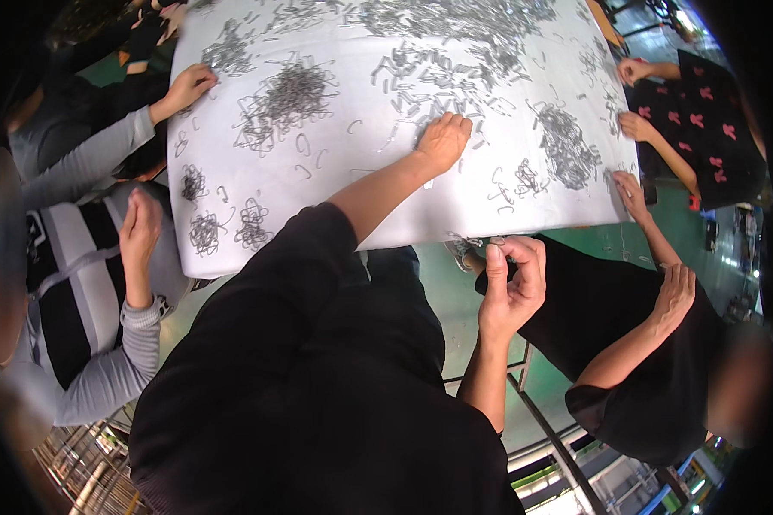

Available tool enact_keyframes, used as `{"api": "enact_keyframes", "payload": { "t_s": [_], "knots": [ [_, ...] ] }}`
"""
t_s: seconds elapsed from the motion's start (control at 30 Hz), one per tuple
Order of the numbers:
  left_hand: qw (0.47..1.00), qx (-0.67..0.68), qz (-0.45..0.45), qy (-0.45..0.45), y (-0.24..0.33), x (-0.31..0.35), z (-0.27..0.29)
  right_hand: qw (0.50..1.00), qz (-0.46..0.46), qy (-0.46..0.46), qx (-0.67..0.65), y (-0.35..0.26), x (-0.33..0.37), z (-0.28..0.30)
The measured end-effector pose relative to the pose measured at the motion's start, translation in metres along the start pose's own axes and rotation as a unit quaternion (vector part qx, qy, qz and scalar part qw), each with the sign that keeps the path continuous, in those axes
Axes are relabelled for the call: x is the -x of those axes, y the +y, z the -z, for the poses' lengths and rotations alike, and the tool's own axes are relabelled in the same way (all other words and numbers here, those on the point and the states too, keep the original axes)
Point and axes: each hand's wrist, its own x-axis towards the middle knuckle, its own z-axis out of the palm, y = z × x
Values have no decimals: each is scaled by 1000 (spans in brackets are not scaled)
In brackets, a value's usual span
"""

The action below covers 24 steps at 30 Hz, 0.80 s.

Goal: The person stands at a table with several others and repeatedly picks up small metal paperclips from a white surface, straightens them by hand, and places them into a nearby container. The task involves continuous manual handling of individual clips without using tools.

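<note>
Clips (296,93), grey, wire-thin and bent, lie heaped and scattered.

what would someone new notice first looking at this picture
The white table across the top of the view stands out first, strewn with thin bent metal pieces, including a dark heap toward its upper left. Next comes the person's left hand, reaching over the table's middle, and their right hand, raised by the near edge, apparently pinching a small metal piece.
</note>
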Motion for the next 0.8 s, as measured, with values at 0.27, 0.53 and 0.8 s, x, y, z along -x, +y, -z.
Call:
{"api": "enact_keyframes", "payload": {
  "t_s": [0.27, 0.53, 0.8],
  "knots": [
    [817, 547, 185, -7, -1, 75, 160, 997, 54, -31, -41, -23, -3, -38],
    [861, 483, 153, 48, 48, 134, 275, 991, 107, -72, -29, -43, -10, -82],
    [905, 360, 99, 203, 48, 148, 288, 981, 176, -79, -9, -49, -17, -109]
  ]
}}
